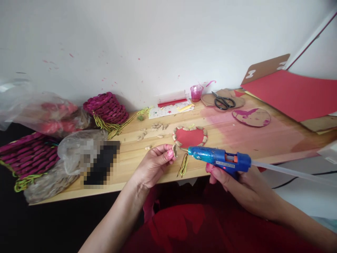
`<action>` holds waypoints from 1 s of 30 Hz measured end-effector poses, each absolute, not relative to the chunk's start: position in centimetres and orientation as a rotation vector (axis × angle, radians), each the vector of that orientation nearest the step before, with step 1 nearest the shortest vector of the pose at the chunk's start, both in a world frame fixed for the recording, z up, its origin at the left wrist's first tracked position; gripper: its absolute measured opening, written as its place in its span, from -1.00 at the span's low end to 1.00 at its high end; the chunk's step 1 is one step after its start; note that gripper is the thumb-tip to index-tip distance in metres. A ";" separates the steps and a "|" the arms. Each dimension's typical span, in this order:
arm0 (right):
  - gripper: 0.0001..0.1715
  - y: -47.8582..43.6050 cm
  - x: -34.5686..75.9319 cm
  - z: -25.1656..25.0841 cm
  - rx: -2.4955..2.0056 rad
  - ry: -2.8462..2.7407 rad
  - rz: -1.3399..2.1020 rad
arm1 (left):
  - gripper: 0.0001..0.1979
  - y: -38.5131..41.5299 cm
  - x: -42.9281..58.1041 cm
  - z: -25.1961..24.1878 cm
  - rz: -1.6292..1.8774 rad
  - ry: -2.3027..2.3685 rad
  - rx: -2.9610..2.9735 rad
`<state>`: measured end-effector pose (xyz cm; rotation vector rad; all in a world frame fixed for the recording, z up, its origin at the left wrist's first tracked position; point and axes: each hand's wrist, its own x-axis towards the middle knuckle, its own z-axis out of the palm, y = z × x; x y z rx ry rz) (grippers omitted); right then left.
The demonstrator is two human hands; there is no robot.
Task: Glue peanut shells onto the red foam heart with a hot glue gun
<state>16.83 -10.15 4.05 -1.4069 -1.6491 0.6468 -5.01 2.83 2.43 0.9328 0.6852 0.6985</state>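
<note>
Between thumb and fingers, my left hand [158, 163] pinches a peanut shell [174, 151] just above the table's front part. A blue hot glue gun [210, 155] is gripped in my right hand [231, 181], its nozzle pointing left, close to the shell. From its back end sticks out a long whitish glue stick [284, 170]. Behind the nozzle lies a red heart-shaped piece [189, 138], edged along much of its rim with peanut shells. Yellow-green and dark strings [183, 165] hang below it toward the table edge. Loose peanut shells [158, 125] are scattered to its left.
Black scissors [223, 101] lie on cardboard at the back, beside a pink plastic cup [196, 93]. A paint-stained cardboard piece [251, 117] and red sheets [292, 93] are at right. Purple woven pieces [106, 109], plastic bags [50, 112] and a blurred dark object [101, 163] occupy the left.
</note>
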 end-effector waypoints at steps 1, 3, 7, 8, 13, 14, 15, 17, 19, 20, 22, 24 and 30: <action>-0.65 -10.0 17.1 3.7 -1.430 -1.607 0.682 | -0.64 3.0 -5.0 2.6 0.718 0.696 0.966; -0.69 -9.7 17.8 2.8 -1.466 -1.466 0.767 | -0.66 3.6 -5.1 2.8 0.766 0.722 1.085; -0.64 -8.4 19.9 1.0 -1.426 -1.125 0.916 | -0.83 4.7 -4.7 3.0 0.842 0.767 1.562; -0.63 -8.0 20.3 0.7 -1.424 -1.055 0.939 | -0.88 4.9 -4.5 2.9 0.861 0.777 1.717; -0.66 -6.0 21.0 0.2 -1.391 -0.818 0.958 | -0.92 5.9 -3.1 2.2 0.902 0.733 2.420; -0.67 -5.7 20.9 0.1 -1.365 -0.807 0.964 | -0.91 6.1 -2.9 2.1 0.888 0.704 2.513; -0.69 -5.5 20.7 0.0 -1.338 -0.807 0.974 | -0.91 6.2 -2.7 1.9 0.865 0.675 2.593; -0.73 -5.2 20.2 -0.1 -1.300 -0.837 0.999 | -0.93 6.5 -2.5 1.6 0.792 0.635 2.719; -0.75 -5.0 19.8 -0.2 -1.295 -0.859 1.029 | -0.93 6.8 -2.4 1.5 0.700 0.603 2.804; -0.76 -5.0 19.7 -0.2 -1.305 -0.863 1.041 | -0.93 6.9 -2.4 1.5 0.658 0.587 2.831; -0.76 -4.9 19.6 -0.2 -1.324 -0.861 1.070 | -0.92 7.1 -2.4 1.6 0.605 0.567 2.859; -0.74 -4.9 19.5 0.0 -1.343 -0.859 1.097 | -0.91 7.3 -2.4 1.8 0.568 0.568 2.857; -0.66 -4.9 19.3 0.6 -1.432 -0.881 1.081 | -0.86 7.3 -2.0 2.5 0.511 0.542 2.835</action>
